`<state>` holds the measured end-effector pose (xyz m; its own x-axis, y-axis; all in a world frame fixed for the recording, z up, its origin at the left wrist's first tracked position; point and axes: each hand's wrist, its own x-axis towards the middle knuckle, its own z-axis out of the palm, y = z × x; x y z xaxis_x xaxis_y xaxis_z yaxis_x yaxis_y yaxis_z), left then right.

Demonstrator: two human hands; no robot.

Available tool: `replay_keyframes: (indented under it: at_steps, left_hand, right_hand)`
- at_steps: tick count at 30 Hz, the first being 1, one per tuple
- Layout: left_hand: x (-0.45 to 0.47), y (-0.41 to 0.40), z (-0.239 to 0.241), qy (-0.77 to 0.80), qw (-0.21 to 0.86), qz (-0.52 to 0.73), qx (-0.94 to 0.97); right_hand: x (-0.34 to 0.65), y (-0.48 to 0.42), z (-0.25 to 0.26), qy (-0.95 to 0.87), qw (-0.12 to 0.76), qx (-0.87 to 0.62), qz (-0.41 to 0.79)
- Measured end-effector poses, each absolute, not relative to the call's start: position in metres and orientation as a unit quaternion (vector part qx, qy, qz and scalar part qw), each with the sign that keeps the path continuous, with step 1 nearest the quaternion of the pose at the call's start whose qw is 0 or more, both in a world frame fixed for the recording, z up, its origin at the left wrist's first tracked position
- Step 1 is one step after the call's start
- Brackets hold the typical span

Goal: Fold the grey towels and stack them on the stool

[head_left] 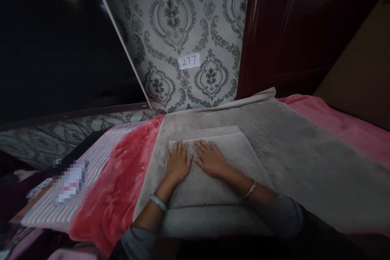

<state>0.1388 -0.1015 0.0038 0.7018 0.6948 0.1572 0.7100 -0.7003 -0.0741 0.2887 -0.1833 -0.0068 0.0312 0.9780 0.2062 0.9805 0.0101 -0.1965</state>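
A grey, plush-looking blanket (292, 158) is spread out, with one part of it folded over in layers (210, 191) near me. On the folded layers my left hand (178, 162) lies flat, its fingers spread and pointing away from me. My right hand (210, 158) rests beside it, also flat and open, fingertips near the far edge of the top layer. Neither hand grips anything. A dark crease runs across the fold below my wrists.
A red fluffy blanket (128, 162) and a striped cloth (91, 162) lie to the left, pink fabric (329, 118) to the right. Behind stand a large dark screen (61, 48), a patterned wall (210, 20) with a paper label (189, 61) reading 277, and a dark red door (292, 28).
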Motion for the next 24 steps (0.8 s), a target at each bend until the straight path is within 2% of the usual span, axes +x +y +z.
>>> replay_keyframes:
  at_steps: [10, 24]
  left_hand:
    - [0.139, -0.102, 0.009, -0.391, 0.040, -0.071, -0.917]
    - [0.133, -0.103, 0.002, -0.383, 0.014, -0.110, -0.917]
  right_hand:
    - [0.370, -0.220, -0.020, -0.554, 0.106, -0.823, -0.061]
    - [0.372, -0.222, -0.028, -0.516, 0.093, -0.848, -0.079]
